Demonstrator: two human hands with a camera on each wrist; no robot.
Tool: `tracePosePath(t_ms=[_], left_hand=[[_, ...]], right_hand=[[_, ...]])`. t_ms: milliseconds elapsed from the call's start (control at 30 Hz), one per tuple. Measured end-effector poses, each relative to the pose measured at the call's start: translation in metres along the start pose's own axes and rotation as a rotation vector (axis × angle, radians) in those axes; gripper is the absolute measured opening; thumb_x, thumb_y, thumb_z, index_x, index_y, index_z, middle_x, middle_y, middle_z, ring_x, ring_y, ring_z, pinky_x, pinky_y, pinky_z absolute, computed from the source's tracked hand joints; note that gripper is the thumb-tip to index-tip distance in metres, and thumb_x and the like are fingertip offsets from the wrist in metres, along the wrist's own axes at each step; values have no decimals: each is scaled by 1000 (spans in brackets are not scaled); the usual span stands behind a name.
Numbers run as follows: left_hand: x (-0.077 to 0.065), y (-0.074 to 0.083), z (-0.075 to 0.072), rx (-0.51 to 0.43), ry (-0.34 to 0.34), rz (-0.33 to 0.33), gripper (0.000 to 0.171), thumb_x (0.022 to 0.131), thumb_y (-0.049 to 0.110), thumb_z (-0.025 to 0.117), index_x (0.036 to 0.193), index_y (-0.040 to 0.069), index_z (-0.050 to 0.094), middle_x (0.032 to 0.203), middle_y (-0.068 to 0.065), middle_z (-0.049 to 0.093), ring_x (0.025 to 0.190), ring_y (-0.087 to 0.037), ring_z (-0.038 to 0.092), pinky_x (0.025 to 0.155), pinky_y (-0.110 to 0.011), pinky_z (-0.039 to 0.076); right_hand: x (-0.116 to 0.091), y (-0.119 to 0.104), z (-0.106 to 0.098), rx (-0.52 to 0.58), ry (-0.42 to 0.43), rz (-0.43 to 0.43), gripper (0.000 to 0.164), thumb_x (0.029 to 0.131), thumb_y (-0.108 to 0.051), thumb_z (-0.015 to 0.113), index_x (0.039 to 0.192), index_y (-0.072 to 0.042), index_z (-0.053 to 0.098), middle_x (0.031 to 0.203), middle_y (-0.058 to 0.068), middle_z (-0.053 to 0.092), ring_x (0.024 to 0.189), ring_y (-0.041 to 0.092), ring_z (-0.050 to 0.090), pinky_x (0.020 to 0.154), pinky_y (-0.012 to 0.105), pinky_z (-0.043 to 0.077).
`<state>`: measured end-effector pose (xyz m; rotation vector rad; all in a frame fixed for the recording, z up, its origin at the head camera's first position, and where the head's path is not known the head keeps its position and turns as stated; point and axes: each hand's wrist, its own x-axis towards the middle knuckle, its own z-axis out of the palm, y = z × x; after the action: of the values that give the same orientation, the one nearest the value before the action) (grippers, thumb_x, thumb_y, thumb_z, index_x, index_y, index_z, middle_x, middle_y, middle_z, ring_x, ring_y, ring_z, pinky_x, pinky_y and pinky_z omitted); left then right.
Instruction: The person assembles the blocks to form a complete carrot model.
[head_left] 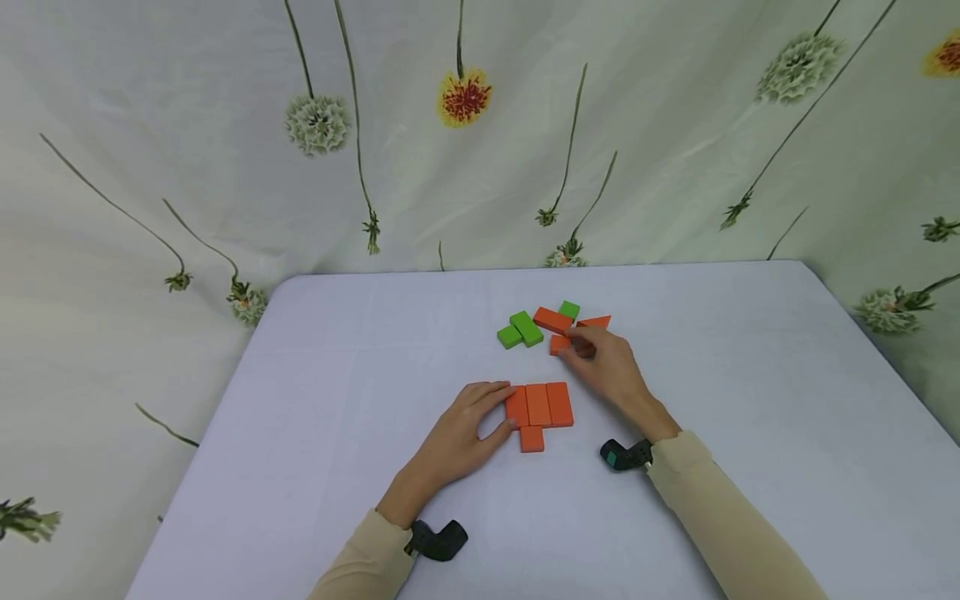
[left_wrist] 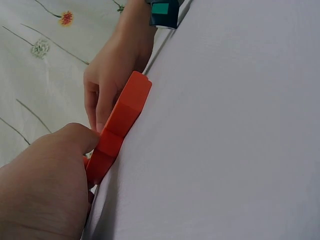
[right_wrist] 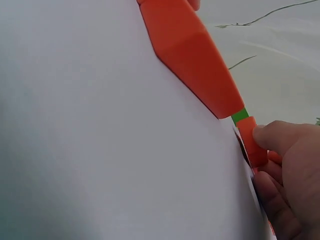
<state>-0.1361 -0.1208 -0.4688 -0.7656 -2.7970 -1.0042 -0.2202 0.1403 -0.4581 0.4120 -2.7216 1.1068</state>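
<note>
In the head view, three orange rectangular blocks (head_left: 537, 405) stand side by side, with a small orange block (head_left: 532, 439) against their lower edge. My left hand (head_left: 457, 429) holds the leftmost one, thumb at its lower corner and index finger at its upper corner. My right hand (head_left: 611, 367) pinches another small orange block (head_left: 558, 344) farther back. In the right wrist view the thumb presses on the face of this orange block (right_wrist: 252, 142). The left wrist view shows the joined orange blocks (left_wrist: 122, 117) edge-on, the left thumb against them.
Around the right fingertips lie an orange bar (head_left: 552, 320), an orange triangular block (head_left: 596, 322) partly behind the hand, and a green block (head_left: 569, 309). Two green blocks (head_left: 527, 328) lie just left. The white-covered table (head_left: 337, 350) meets a flowered cloth (head_left: 405, 167) behind.
</note>
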Motion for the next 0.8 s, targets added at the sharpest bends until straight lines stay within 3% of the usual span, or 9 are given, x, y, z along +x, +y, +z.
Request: tracePosePath(t_ms=[100,300,533,800], left_hand=[[0,0,0,-6,-2,0,50,99,28,70,145,8,60,148,-5,57,140,-21,49,116,-40,45],[0,-1,0,-9,-7,-2,50,99,28,70,145,9,60,148,-6,57,139,-21,49,116,-40,45],[0,-2,1,5,-5,2,50,99,28,70,145,9,60,148,-6,58,139,-21,50,115,-39,46],[1,-1,1,-1,-6,-1,51,99,28,70,145,10,59,148,-5,57,139,-21,49,115,-39,46]], right_hand=[[-3,1,-1,49,6,30,37,94,-21,77,127,-4,71,113,13,75,95,27,73,88,44,61],[-11,0,-5,70,7,6,34,94,-23,77,124,-7,73,111,10,74,93,23,70,86,41,60],[-25,-6,-15,119,-42,5,35,93,-23,78,125,-9,73,112,8,72,96,22,69,89,39,59],[-41,-10,-24,184,-131,-105,33,91,-15,80,123,-10,75,111,1,71,95,15,65,91,32,61]])
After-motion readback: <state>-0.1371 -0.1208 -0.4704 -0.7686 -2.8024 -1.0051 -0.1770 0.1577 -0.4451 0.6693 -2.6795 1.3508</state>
